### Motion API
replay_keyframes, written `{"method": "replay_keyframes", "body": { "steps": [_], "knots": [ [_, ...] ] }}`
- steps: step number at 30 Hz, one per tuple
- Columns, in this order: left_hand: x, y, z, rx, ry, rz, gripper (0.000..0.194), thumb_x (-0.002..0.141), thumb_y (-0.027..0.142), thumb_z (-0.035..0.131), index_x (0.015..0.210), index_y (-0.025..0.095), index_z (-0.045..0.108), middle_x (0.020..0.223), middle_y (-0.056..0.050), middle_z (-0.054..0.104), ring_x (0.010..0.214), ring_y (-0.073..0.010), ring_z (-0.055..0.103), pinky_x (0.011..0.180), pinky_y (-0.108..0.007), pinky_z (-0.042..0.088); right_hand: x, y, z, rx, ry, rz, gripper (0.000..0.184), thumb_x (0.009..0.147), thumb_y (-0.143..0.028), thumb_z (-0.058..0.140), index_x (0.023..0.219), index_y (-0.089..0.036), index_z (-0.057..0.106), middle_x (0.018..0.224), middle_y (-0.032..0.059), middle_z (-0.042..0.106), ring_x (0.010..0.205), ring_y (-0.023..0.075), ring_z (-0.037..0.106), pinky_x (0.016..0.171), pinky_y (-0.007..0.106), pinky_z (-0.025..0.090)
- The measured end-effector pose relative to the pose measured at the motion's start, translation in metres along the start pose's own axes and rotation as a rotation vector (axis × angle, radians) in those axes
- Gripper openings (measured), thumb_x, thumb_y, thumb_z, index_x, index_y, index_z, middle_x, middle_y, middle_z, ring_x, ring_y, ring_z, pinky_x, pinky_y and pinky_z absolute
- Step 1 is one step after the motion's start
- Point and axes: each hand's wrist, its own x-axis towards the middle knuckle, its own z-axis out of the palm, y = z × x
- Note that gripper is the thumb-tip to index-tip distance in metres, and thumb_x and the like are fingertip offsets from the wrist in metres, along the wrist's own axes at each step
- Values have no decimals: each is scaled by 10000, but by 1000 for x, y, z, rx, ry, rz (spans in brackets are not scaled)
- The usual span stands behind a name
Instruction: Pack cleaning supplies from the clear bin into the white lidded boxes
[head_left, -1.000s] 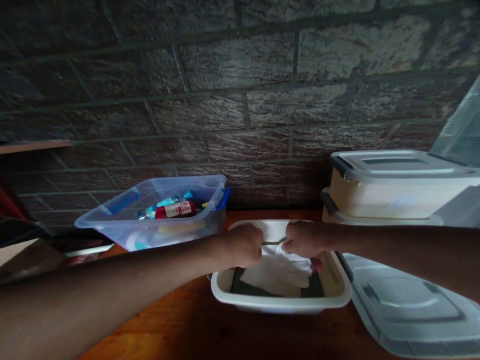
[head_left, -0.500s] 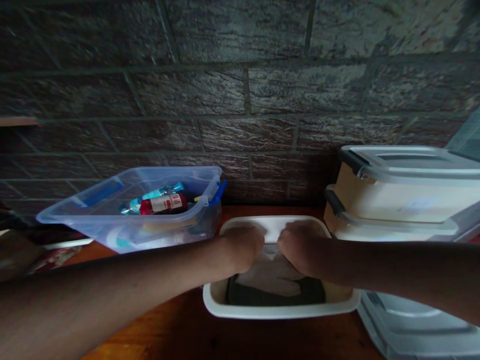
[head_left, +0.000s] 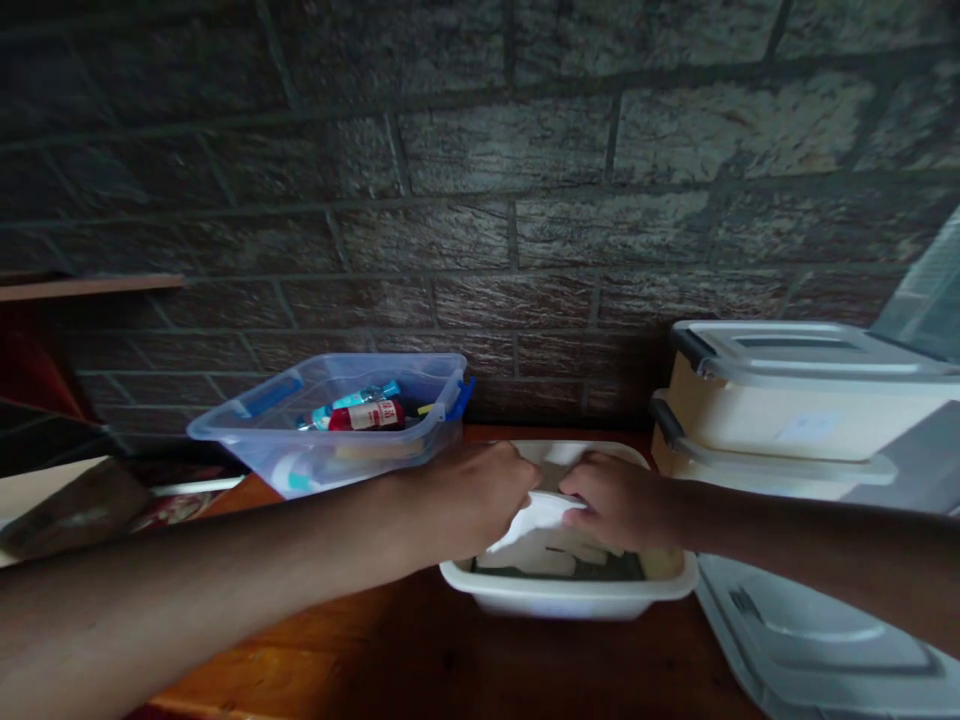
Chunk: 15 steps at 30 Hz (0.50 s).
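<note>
White cloth (head_left: 534,522) at centre, bunched, its top edge drawn up between the two hands; the lower part hangs within a white tub (head_left: 570,592), over the tub's dark floor. Left hand (head_left: 491,498): fingers curled closed, the cloth's edge gripped at the left; fingertips mostly turned out of sight. Right hand (head_left: 621,498): fingers bent, thumb showing below, pinched closed on the edge at the right. Hands near each other, a short run of cloth spanning the gap, both above the tub's inside. Tub upright on an orange-brown wooden table (head_left: 360,645).

Just right of the tub, a translucent lid (head_left: 832,625) lies flat, partly beneath the line of the right forearm. Behind it, two lidded boxes stacked: upper box (head_left: 787,415) squarely on lower box (head_left: 765,478), dark latches at their left ends. Left of the tub, a clear bin (head_left: 259,458), lidless, blue latch at its right; within, a red bottle (head_left: 367,416) with a pale label, lying beside a light-blue packet (head_left: 352,402). Far left, a cardboard box (head_left: 79,508), dim. Dark brick wall (head_left: 555,235) behind everything.
</note>
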Motion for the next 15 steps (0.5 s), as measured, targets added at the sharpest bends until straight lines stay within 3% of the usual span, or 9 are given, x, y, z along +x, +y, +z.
{"method": "replay_keyframes", "body": {
  "steps": [5, 7, 11, 15],
  "knots": [
    [-6, 3, -15, -235, 20, -123, 204, 905, 288, 539, 786, 188, 671, 747, -58, 672, 720, -204, 622, 648, -300, 427, -4, 0, -13, 160, -34, 52, 148, 823, -267, 576, 744, -176, 662, 730, 47, 678, 721, 194, 604, 627, 281, 377],
    [-4, -1, -11, -525, 34, -221, 162, 872, 293, 559, 833, 182, 670, 802, -55, 681, 775, -208, 638, 661, -288, 462, -4, 4, -19, 253, -50, 104, 139, 805, -262, 557, 778, -183, 669, 756, 30, 697, 708, 179, 617, 577, 253, 373],
    [1, -4, 6, -1354, 20, -353, 222, 862, 283, 554, 1037, 172, 635, 919, -60, 716, 826, -191, 693, 718, -296, 557, 1, 16, -24, 407, -44, 205, 221, 793, -265, 484, 866, -174, 672, 800, 23, 712, 702, 167, 635, 542, 227, 403],
    [6, 1, 18, -1732, -7, -412, 268, 836, 211, 510, 1043, 114, 649, 884, -110, 737, 795, -195, 714, 784, -346, 603, 9, 23, -31, 468, -65, 252, 217, 749, -267, 470, 826, -168, 646, 715, 3, 654, 646, 152, 594, 527, 226, 402]
  ]
}}
